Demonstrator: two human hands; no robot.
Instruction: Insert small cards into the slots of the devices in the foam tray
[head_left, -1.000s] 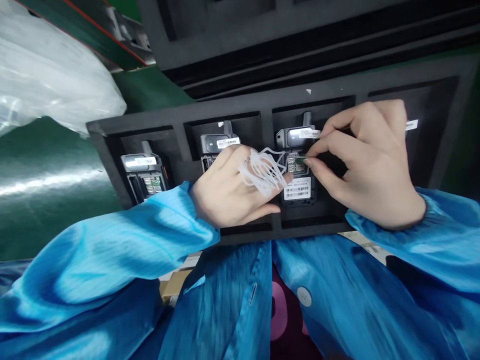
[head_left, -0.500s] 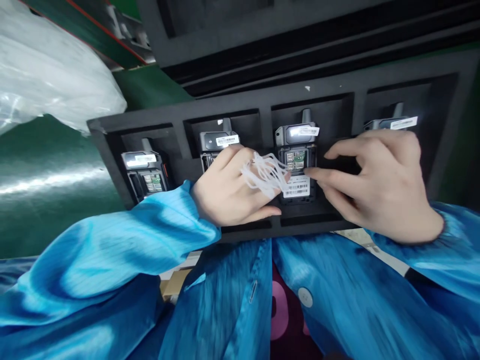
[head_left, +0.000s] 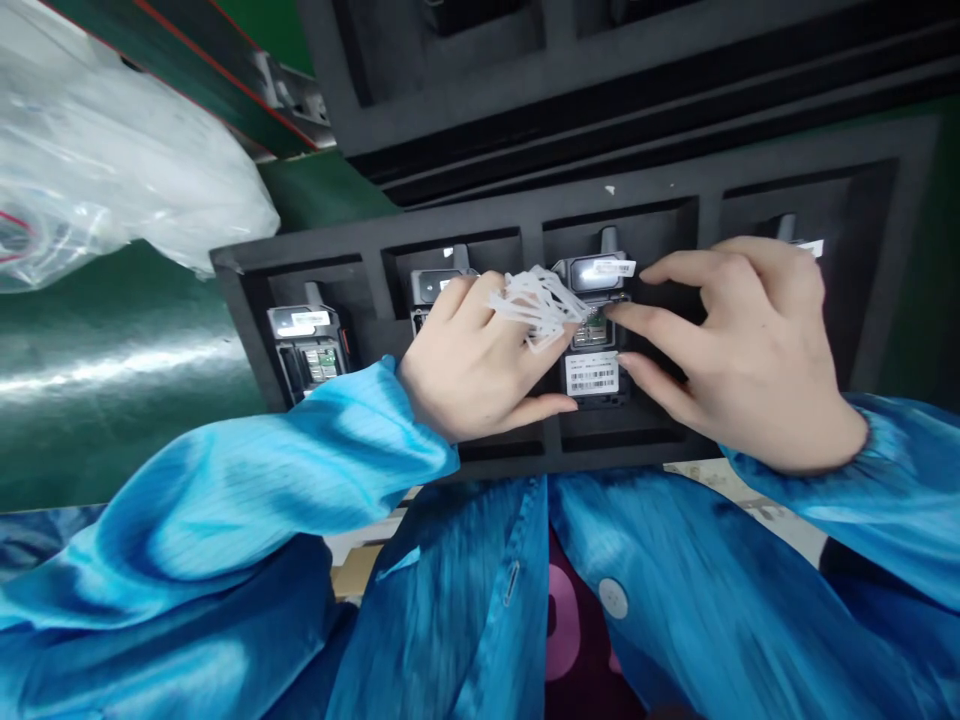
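A handheld device with a stub antenna lies in a black foam tray, its back compartment open on a green circuit board and metal card slots. A white barcode label sits at its lower end. My left hand is curled beside it, with a bundle of thin white plastic strips caught at its fingers, partly covering the device's left side. My right hand has its fingers spread. Its index fingertip touches the compartment's upper right, and the thumb is at the label's right edge.
Similar devices lie in other pockets: one at the left, another half hidden behind my left hand, and one mostly behind my right hand. Another black tray stands beyond. Clear plastic bagging covers the green table at the upper left.
My right index fingertip has moved up along the compartment's right side, and the thumb now reaches the label. The left hand with the strips has shifted slightly up relative to the device.
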